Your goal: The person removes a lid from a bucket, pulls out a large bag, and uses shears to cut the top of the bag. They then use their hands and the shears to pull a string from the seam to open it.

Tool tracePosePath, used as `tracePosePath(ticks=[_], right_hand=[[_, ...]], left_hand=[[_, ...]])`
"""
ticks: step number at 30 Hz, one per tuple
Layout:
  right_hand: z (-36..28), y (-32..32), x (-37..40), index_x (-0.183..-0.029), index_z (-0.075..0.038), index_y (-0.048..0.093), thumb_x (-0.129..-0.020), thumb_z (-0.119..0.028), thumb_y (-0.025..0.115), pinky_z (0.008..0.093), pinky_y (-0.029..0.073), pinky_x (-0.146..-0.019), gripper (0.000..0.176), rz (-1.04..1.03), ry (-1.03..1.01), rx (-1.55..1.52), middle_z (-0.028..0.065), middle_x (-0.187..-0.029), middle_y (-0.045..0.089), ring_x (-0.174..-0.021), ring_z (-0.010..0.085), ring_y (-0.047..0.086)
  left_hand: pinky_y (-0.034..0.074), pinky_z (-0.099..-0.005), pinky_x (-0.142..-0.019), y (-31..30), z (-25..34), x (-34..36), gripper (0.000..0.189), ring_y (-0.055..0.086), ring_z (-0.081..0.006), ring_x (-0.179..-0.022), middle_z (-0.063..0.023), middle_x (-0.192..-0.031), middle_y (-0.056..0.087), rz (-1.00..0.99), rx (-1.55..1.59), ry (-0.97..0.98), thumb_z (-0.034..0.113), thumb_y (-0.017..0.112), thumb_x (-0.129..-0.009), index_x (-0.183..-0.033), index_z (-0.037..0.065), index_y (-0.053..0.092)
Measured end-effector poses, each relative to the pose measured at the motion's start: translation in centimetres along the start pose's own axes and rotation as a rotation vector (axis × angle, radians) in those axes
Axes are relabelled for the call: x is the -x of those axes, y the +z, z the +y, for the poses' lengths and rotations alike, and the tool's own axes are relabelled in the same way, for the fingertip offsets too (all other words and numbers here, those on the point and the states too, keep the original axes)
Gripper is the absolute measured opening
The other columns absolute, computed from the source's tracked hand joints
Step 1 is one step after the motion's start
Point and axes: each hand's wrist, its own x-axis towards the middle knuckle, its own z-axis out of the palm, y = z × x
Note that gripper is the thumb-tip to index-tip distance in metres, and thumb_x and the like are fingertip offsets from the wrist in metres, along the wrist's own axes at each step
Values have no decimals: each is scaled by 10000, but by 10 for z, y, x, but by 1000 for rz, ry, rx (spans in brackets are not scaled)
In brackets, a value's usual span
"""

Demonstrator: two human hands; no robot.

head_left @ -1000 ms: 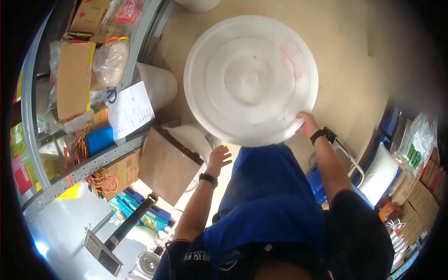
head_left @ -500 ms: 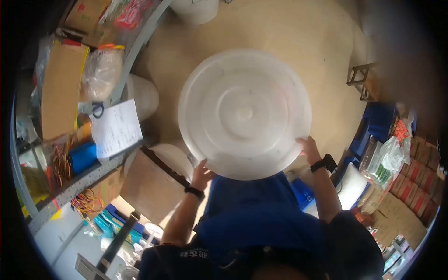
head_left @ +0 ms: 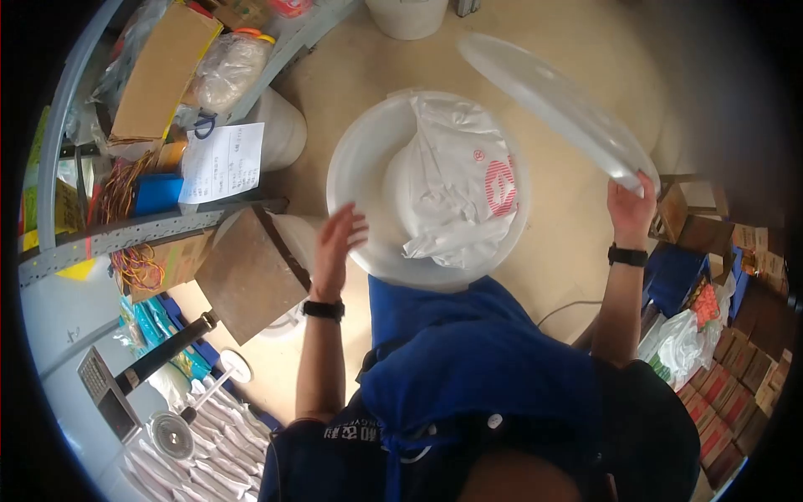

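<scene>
My right hand [head_left: 631, 205] grips the edge of a round white lid [head_left: 560, 105], which is raised and tilted to the right of a large white tub [head_left: 355, 184]. The tub stands uncovered in front of me. Inside it lies a crumpled white plastic bag [head_left: 456, 184] with red printing, mostly on the right side. My left hand [head_left: 339, 247] is by the tub's left rim, empty, its fingers apart.
On the left, a metal shelf [head_left: 150, 230] holds cardboard, bagged goods and a written sheet [head_left: 222, 163]. Below it is a scale with a brown platform [head_left: 251, 276]. Boxes [head_left: 723, 376] and a plastic bag [head_left: 682, 339] sit at right. Another white bucket [head_left: 408, 17] stands ahead.
The lid has come off the tub, moving up and to the right in my right hand. My left hand has let go of it. The tub's inside and the bag now show.
</scene>
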Motion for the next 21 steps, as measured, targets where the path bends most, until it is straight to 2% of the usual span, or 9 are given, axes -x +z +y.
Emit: tracePosePath(ticks=[2, 3, 5, 8, 12, 13, 15, 19, 21], right_hand=[[-13, -17, 4, -1035, -39, 561, -757, -92, 637, 372, 493, -838, 294, 4, -25, 107, 77, -1091, 596, -1032, 229, 558], [-21, -22, 7, -1014, -43, 561, -771, -45, 612, 368, 482, -854, 248, -23, 14, 89, 81, -1085, 604, -1025, 234, 565], [-32, -44, 2, -986, -51, 567, -774, -54, 610, 381, 485, -858, 216, 17, 19, 110, 88, -1049, 615, -1013, 243, 576], [-42, -79, -9, -903, -54, 577, -776, -102, 614, 399, 492, -850, 140, 121, -60, 184, 95, -953, 640, -945, 255, 608], [-42, -130, -27, -933, -33, 574, -772, -142, 596, 401, 498, -853, 196, 380, 20, 265, 109, -994, 635, -944, 256, 605], [-46, -151, -35, -943, -26, 574, -769, -145, 599, 396, 500, -849, 212, 361, 50, 252, 112, -991, 639, -943, 255, 609], [-30, -134, -57, -953, -6, 581, -760, -134, 605, 390, 510, -838, 234, 505, 96, 149, 123, -968, 653, -932, 257, 624], [-1, -143, -118, -874, 13, 575, -760, -122, 609, 376, 526, -817, 179, 512, 141, 150, 137, -886, 660, -864, 264, 642], [20, -125, -124, -864, 14, 570, -765, -124, 611, 369, 529, -810, 176, 440, 178, 164, 136, -875, 659, -855, 262, 642]], left_hand=[[490, -292, -796, -23, -68, 12, 446, 580, -175, -946, -89, -1113, 566, 152, 32, -162, 320, 498, -919, -1260, 33, 473], [491, -300, -798, -42, -115, 18, 446, 581, -182, -949, -85, -1118, 568, 174, 75, -197, 342, 495, -908, -1235, 38, 491], [491, -336, -793, -67, -187, 26, 409, 571, -189, -955, -74, -1095, 571, 207, 141, -416, 333, 499, -890, -1168, 34, 524], [482, -390, -790, -58, -217, 29, 653, 528, -258, -1005, -118, -1215, 468, 386, 12, -630, 276, 628, -803, -1322, -9, 353], [495, -370, -758, -51, -227, 12, 537, 545, -239, -1001, -140, -1160, 519, 376, 84, -629, 267, 631, -791, -1210, -19, 454], [500, -364, -746, -49, -230, 9, 511, 556, -236, -987, -142, -1141, 537, 354, 125, -610, 263, 633, -788, -1183, -19, 474], [506, -350, -716, -50, -247, -8, 471, 581, -227, -930, -129, -1069, 573, 438, 90, -637, 261, 639, -783, -1143, -8, 499], [512, -329, -660, -46, -243, -16, 443, 613, -220, -815, -116, -970, 611, 566, 19, -667, 254, 646, -779, -1115, -6, 521], [510, -321, -656, -53, -238, -15, 432, 614, -217, -808, -116, -956, 613, 501, 77, -662, 254, 653, -773, -1096, -8, 534]])
